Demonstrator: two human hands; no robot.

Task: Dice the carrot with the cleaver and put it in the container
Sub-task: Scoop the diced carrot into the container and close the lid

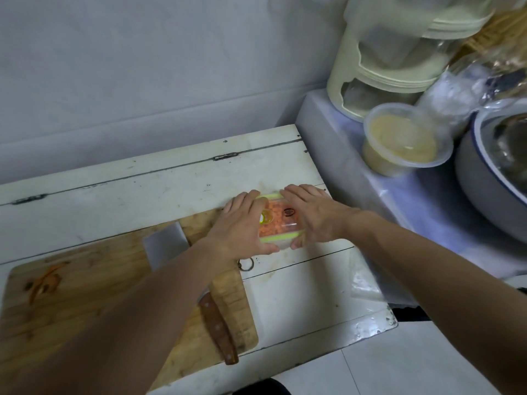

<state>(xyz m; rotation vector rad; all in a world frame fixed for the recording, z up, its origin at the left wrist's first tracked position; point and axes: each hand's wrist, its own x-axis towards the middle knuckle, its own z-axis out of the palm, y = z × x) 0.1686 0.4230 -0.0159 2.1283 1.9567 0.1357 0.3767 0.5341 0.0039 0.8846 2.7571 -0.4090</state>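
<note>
Our left hand [242,223] and right hand [309,216] grip the lidded container [281,223] of diced carrot [273,220] on the bench [128,189].

The one camera sits on my head, wide-angle, looking forward and steeply down over my forearms onto the white table [159,178]. It is close enough that my arms fill the lower frame; the wall lies ahead, the floor [422,363] at lower right.

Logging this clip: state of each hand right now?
Left hand: fingers flat on the container, thumb under its near edge.
Right hand: the same, opposite side.
</note>
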